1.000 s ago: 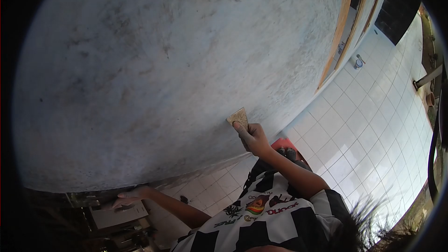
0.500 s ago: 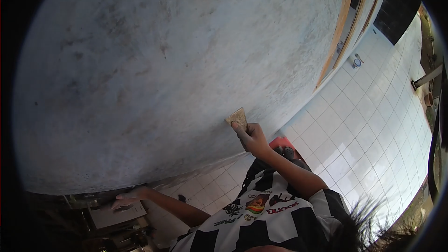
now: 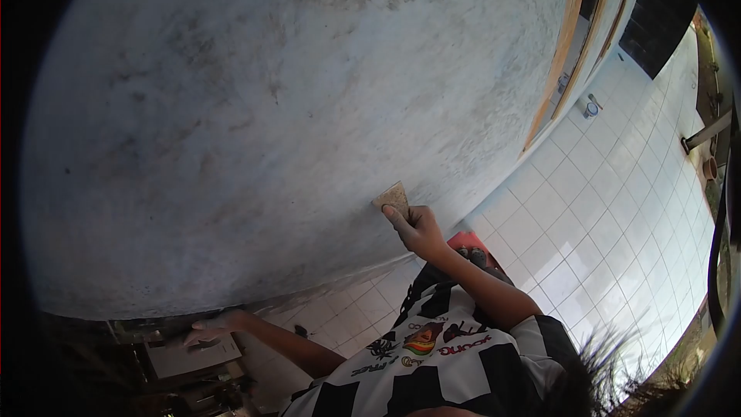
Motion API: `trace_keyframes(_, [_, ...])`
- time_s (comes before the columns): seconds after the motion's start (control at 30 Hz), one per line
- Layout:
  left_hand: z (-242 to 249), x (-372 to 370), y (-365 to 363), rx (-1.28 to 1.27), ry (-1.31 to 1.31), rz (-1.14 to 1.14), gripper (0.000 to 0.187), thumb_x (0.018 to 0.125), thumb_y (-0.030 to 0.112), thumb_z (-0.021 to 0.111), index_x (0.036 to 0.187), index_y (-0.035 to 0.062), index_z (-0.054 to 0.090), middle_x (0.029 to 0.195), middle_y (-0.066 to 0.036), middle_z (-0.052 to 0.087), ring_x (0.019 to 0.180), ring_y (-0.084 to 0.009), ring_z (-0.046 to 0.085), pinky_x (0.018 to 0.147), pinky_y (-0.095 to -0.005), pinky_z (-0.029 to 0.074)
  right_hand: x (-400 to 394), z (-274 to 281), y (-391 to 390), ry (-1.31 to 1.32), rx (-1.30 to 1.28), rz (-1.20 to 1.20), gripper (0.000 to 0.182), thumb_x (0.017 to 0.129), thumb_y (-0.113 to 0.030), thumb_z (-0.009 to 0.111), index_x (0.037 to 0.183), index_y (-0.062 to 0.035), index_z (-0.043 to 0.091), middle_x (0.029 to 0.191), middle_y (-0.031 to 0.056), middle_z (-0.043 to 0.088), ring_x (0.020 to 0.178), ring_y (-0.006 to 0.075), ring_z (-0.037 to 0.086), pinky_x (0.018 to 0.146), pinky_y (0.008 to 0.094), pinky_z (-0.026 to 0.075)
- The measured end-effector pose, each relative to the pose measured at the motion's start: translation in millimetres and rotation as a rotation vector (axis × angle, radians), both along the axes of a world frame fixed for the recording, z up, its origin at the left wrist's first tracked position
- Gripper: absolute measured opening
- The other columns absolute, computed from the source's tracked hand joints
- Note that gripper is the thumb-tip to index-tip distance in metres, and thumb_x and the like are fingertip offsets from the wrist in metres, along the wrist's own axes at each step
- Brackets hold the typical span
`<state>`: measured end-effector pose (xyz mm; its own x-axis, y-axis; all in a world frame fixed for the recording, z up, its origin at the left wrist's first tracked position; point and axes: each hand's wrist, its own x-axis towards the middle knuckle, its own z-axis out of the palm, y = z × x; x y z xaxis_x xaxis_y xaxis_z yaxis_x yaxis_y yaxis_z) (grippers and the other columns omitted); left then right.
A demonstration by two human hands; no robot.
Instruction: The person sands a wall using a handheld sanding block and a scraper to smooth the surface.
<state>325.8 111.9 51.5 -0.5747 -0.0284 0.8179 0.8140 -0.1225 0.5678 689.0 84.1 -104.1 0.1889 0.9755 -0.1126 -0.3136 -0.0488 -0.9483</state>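
A flat, tan, speckled piece with straight edges [image 3: 393, 196] is pinched in my right hand [image 3: 421, 232], thumb on the near side. Its wide edge lies against the whitish, blotchy wall [image 3: 293, 131]. Pale dust coats the thumb and fingers of that hand. At the lower left, my left hand [image 3: 214, 328] is stretched out with fingers extended and nothing visible in them. It is at the wall's lower edge and overlaps a white sheet or box top [image 3: 193, 357] in this view.
Below me, my feet stand on something red [image 3: 465, 240]. Pale floor tiles [image 3: 594, 220] run along the right. A small can [image 3: 590, 110] with a brush beside it sits farther along, near a wooden frame [image 3: 557, 62]. Dark, cluttered items [image 3: 208, 398] lie at lower left.
My right hand and the tan piece have shifted very slightly against the wall, and the view has moved a little. My left hand stays in nearly the same place.
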Motion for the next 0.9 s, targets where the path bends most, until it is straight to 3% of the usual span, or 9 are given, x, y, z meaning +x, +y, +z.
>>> trace_keyframes(0.03, [-1, -3, -2, -0.022, -0.023, 0.012, 0.081, 0.103, 0.056, 0.026, 0.155, -0.0013, 0.0, 0.16, -0.027, 0.002, 0.145, -0.0406, 0.01, 0.117, -0.0476, 0.016, 0, 3, -1, 0.022, -0.005, 0.013, 0.059, 0.097, -0.041, 0.062, 0.051, -0.0109, 0.041, 0.048, -0.0091, 0.034, 0.045, 0.0024, 0.031, 0.041, 0.026, 0.022])
trace_keyframes(0.27, [2, 1, -2, -0.019, 0.06, 0.031, 0.083, 0.103, 0.058, 0.026, 0.154, -0.0019, 0.001, 0.161, -0.027, 0.002, 0.146, -0.0401, 0.009, 0.117, -0.0482, 0.015, -1, -2, -1, -0.023, 0.011, 0.022, 0.059, 0.096, -0.045, 0.063, 0.052, -0.0112, 0.043, 0.048, -0.0089, 0.036, 0.045, 0.0027, 0.032, 0.04, 0.0257, 0.024])
trace_keyframes(0.33, [0, 4, 0, -0.01, 0.072, 0.043, 0.083, 0.102, 0.058, 0.025, 0.154, -0.0021, 0.001, 0.161, -0.026, 0.003, 0.146, -0.04, 0.008, 0.117, -0.0484, 0.014, -2, -7, -3, 0.006, -0.05, -0.014, 0.064, 0.093, -0.046, 0.065, 0.05, -0.0036, 0.044, 0.049, -0.0056, 0.034, 0.048, 0.0056, 0.03, 0.042, 0.031, 0.025])
trace_keyframes(0.57, [1, 6, -1, -0.049, 0.01, 0.097, 0.084, 0.102, 0.059, 0.022, 0.154, -0.0032, 0.001, 0.161, -0.027, -0.001, 0.146, -0.0406, 0.007, 0.118, -0.0491, 0.012, 3, -5, -10, 0.066, -0.094, 0.05, 0.062, 0.094, -0.047, 0.064, 0.051, -0.0056, 0.046, 0.049, -0.0058, 0.037, 0.048, 0.0053, 0.034, 0.043, 0.0283, 0.028])
trace_keyframes(0.63, [-1, 4, 0, -0.073, -0.031, 0.078, 0.093, 0.098, 0.067, 0.018, 0.153, -0.0049, -0.003, 0.161, -0.025, -0.001, 0.148, -0.0388, 0.01, 0.119, -0.0455, 0.017, 5, -14, -7, 0.081, -0.119, 0.04, 0.062, 0.093, -0.047, 0.065, 0.052, -0.0054, 0.046, 0.049, -0.006, 0.036, 0.048, 0.0053, 0.033, 0.043, 0.0291, 0.027])
trace_keyframes(0.77, [-6, -14, -1, -0.106, 0.055, 0.164, 0.092, 0.098, 0.067, 0.02, 0.153, -0.0031, -0.004, 0.16, -0.026, 0.004, 0.146, -0.0385, 0.016, 0.116, -0.0439, 0.026, -1, -12, 0, 0.047, -0.04, -0.013, 0.063, 0.093, -0.046, 0.066, 0.051, -0.0047, 0.045, 0.049, -0.0061, 0.035, 0.049, 0.0055, 0.031, 0.042, 0.03, 0.026])
trace_keyframes(0.87, [-12, -35, 1, -0.054, 0.064, 0.071, 0.093, 0.099, 0.067, 0.024, 0.153, -0.0032, -0.005, 0.155, -0.028, 0.013, 0.143, -0.0379, 0.021, 0.113, -0.0449, 0.032, 1, -8, -1, 0.003, -0.006, 0.006, 0.064, 0.093, -0.046, 0.067, 0.05, -0.0046, 0.043, 0.05, -0.0062, 0.033, 0.049, 0.0056, 0.03, 0.043, 0.0303, 0.025])
trace_keyframes(0.9, [-13, -40, 3, -0.04, 0.062, 0.057, 0.093, 0.099, 0.066, 0.025, 0.153, -0.0036, -0.005, 0.153, -0.029, 0.015, 0.141, -0.0379, 0.025, 0.113, -0.0452, 0.031, 2, -14, -2, 0.027, -0.006, 0.02, 0.06, 0.094, -0.044, 0.065, 0.052, -0.0085, 0.043, 0.05, -0.0077, 0.035, 0.048, 0.0038, 0.031, 0.042, 0.0275, 0.024])
